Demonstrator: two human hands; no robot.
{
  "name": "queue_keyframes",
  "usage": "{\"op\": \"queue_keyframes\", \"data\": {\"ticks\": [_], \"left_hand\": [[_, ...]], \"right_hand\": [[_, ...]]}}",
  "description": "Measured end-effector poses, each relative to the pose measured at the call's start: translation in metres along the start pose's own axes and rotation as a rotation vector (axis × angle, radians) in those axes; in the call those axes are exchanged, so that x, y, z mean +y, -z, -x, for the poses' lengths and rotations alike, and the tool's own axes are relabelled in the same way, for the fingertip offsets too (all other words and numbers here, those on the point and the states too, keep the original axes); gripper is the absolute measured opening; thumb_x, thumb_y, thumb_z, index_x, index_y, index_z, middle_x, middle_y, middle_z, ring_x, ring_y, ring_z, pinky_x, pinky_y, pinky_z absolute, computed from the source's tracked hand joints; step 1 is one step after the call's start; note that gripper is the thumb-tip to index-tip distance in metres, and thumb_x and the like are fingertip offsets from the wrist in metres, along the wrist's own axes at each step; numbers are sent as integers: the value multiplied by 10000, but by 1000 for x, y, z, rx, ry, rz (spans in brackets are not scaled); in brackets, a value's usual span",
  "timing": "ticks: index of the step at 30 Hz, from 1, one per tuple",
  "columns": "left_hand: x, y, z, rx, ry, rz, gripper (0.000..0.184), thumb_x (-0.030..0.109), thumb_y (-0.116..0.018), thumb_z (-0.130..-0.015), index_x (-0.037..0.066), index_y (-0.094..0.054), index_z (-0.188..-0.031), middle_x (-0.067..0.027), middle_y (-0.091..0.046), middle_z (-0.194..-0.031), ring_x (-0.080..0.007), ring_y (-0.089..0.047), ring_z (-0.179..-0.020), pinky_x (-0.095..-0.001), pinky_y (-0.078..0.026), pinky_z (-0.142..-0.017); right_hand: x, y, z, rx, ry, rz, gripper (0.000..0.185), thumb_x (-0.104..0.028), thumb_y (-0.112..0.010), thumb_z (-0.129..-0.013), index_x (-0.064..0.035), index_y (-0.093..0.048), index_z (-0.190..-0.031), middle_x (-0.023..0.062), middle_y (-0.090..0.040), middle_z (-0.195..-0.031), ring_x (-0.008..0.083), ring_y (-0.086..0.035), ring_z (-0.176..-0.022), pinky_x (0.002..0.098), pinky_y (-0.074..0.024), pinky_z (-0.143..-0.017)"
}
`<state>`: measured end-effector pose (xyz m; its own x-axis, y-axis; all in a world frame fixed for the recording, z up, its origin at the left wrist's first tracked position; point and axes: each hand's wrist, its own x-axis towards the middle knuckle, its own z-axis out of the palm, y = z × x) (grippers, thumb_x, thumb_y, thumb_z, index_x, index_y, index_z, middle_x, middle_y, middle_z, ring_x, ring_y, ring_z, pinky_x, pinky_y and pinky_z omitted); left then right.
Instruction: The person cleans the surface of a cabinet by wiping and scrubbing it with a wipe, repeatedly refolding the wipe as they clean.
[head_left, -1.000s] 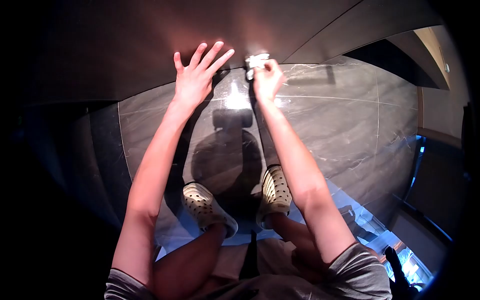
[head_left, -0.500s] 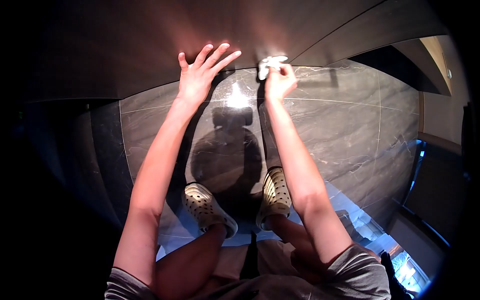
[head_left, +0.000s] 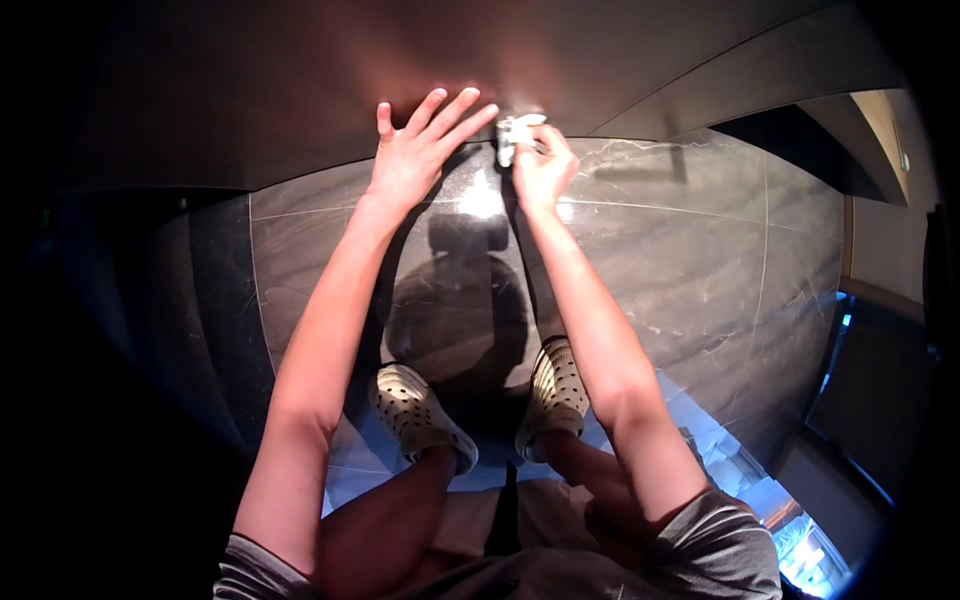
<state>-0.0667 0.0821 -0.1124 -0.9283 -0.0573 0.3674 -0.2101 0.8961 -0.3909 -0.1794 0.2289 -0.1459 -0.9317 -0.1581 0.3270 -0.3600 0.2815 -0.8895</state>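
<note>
My left hand (head_left: 412, 160) has its fingers spread, with the fingertips against the lower part of a dark, glossy upright panel (head_left: 300, 110). My right hand (head_left: 543, 172) pinches a crumpled white wipe (head_left: 515, 132) between thumb and fingers. The wipe is at the bottom of the panel, where it meets the grey veined tile floor (head_left: 660, 260). Only a small gap lies between the left fingertips and the wipe. Part of the wipe is hidden by my fingers.
My feet in beige clogs (head_left: 412, 405) are planted on the floor below my hands. A thin seam runs up the panel to the right. Further right are a dark recess (head_left: 790, 150) and a pale wooden frame (head_left: 885, 130). The far left is too dark to make out.
My right hand has moved a little left along the panel's bottom edge with the wipe. My left hand, still spread, has shifted slightly right in view, and the view itself has shifted a little.
</note>
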Motion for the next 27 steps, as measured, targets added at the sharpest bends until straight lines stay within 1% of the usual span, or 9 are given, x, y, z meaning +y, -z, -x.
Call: {"op": "queue_keyframes", "data": {"ticks": [2,3,4,5,7,14,20,21,27], "left_hand": [[-8,15,3,-11,-6,217,893,1,-639,-762,442,-349,-1483,41,-232,-1609,-208,-118,-1505,-627,59,-1125],[-13,21,8,-53,15,388,868,18,-654,-757,425,-381,-1473,27,-244,-1605,-200,-162,-1495,-601,34,-1136],[-16,20,14,18,25,324,847,37,-666,-750,409,-403,-1465,11,-253,-1601,-198,-189,-1484,-573,21,-1143],[-20,19,22,87,35,258,827,57,-677,-744,393,-426,-1456,-4,-262,-1597,-196,-217,-1474,-545,8,-1149],[-24,15,36,124,103,259,807,90,-690,-733,376,-448,-1448,-28,-254,-1599,-208,-182,-1489,-525,30,-1156],[-28,12,43,-69,189,256,867,163,-733,-749,414,-356,-1489,-37,-115,-1640,-227,-19,-1518,-662,25,-1110],[-33,7,42,-57,167,216,901,147,-745,-737,435,-340,-1489,-22,-90,-1645,-222,15,-1519,-676,31,-1107],[-32,8,43,-68,165,227,905,143,-744,-736,437,-338,-1489,-20,-87,-1646,-221,19,-1519,-676,32,-1107],[-26,14,40,-122,204,293,907,153,-750,-739,439,-331,-1491,-19,-46,-1648,-233,26,-1518,-717,19,-1088]], "right_hand": [[15,8,-9,105,71,-3,48,35,-648,-734,18,-649,-779,87,-667,-733,133,-608,-699,297,-491,-686],[10,10,-14,143,-126,-137,45,39,-642,-733,19,-641,-774,83,-668,-744,137,-604,-698,295,-489,-690],[1,15,-18,119,-240,-215,41,46,-637,-732,17,-634,-761,73,-668,-771,156,-610,-729,293,-488,-721],[-1,14,-17,128,-179,-179,43,48,-637,-732,16,-637,-761,81,-659,-782,171,-606,-735,305,-481,-713],[-7,8,-12,144,-60,-107,49,53,-638,-732,14,-642,-762,98,-642,-805,201,-599,-749,330,-465,-698],[-64,-41,17,-124,61,-253,34,39,-618,-712,17,-614,-738,133,-628,-731,244,-622,-660,333,-466,-593],[-47,-15,5,75,-10,-206,101,88,-584,-707,23,-621,-774,115,-630,-792,219,-597,-710,351,-472,-640],[-37,-8,-2,116,56,-126,89,86,-592,-714,22,-612,-772,113,-620,-782,224,-593,-703,356,-467,-652],[-37,-3,-6,160,66,-91,78,82,-615,-721,18,-612,-765,122,-626,-793,257,-608,-729,365,-469,-677]]}}
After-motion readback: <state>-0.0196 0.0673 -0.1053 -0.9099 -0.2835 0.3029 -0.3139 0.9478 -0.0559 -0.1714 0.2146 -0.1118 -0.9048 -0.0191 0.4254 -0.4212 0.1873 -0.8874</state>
